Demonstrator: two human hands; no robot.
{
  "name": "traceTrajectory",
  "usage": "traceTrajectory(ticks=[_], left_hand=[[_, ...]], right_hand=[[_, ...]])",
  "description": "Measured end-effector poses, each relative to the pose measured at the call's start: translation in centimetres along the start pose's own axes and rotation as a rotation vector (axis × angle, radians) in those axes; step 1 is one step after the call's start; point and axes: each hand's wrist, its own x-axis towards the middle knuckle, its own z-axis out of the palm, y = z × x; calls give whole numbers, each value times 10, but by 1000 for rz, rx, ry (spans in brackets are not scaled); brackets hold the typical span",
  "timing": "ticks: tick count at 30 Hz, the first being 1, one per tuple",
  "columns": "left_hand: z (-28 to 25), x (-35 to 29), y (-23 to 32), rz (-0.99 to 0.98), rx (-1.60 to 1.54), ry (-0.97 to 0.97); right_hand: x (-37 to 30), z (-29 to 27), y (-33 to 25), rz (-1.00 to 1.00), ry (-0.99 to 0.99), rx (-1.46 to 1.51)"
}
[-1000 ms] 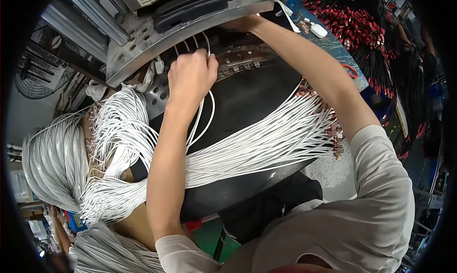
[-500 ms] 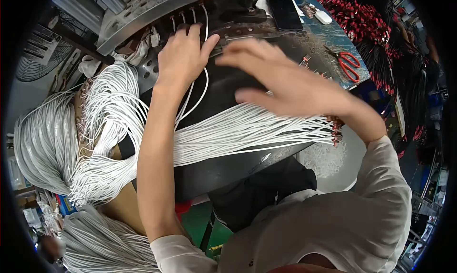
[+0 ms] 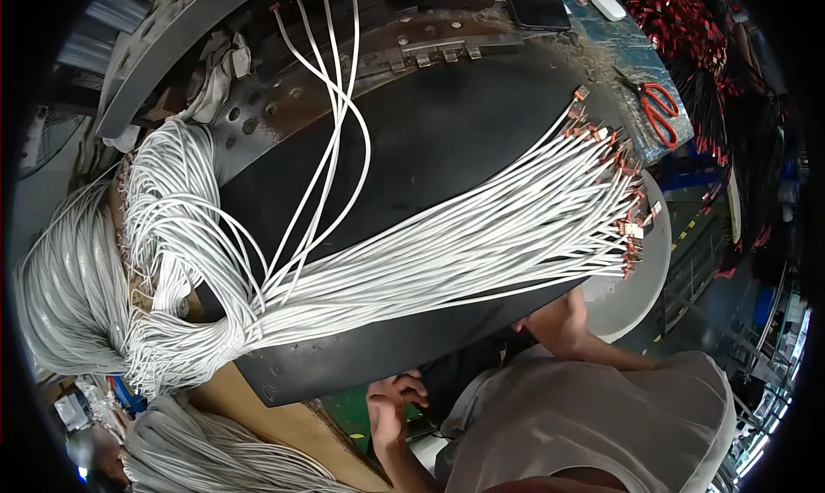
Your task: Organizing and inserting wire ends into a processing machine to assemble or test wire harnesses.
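Note:
My left hand (image 3: 395, 407) is below the near edge of the black work surface (image 3: 412, 166), its fingers curled; whatever they may hold is hidden. My right hand (image 3: 559, 324) is farther right beneath the same edge, next to a white tub (image 3: 655, 261). The table hides its fingers. Across the surface lies a fanned bundle of white cables (image 3: 447, 244) with copper-coloured connector ends (image 3: 632, 231) at the right. Several single white cables (image 3: 331, 140) run up from the bundle to the press fixture (image 3: 292, 7) at the back, apart from both hands.
Coils of grey-white cable (image 3: 73, 278) are stacked at the left. Red-handled scissors (image 3: 658, 113), a white mouse (image 3: 608, 6) and a dark phone-like slab (image 3: 537, 1) lie on the blue bench at the far right. Red-tipped black cables (image 3: 679, 29) hang beyond.
Both hands have come back from the fixture and the cables to below the table's near edge. Several cable ends stay at the fixture. The view has shifted.

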Motion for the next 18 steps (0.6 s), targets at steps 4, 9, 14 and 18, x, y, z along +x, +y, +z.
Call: traceTrajectory(ticks=[4, 9, 14, 18], left_hand=[[-19, 25, -33, 168, -188, 552], [-25, 40, -44, 301, -132, 695], [-13, 46, -32, 319, -158, 693], [-20, 44, -37, 292, -131, 701]], right_hand=[[17, -4, -5, -273, 299, -180], [26, 31, -18, -253, 418, -138], [24, 21, -19, -197, 429, -137], [23, 19, -19, -191, 446, -118]])
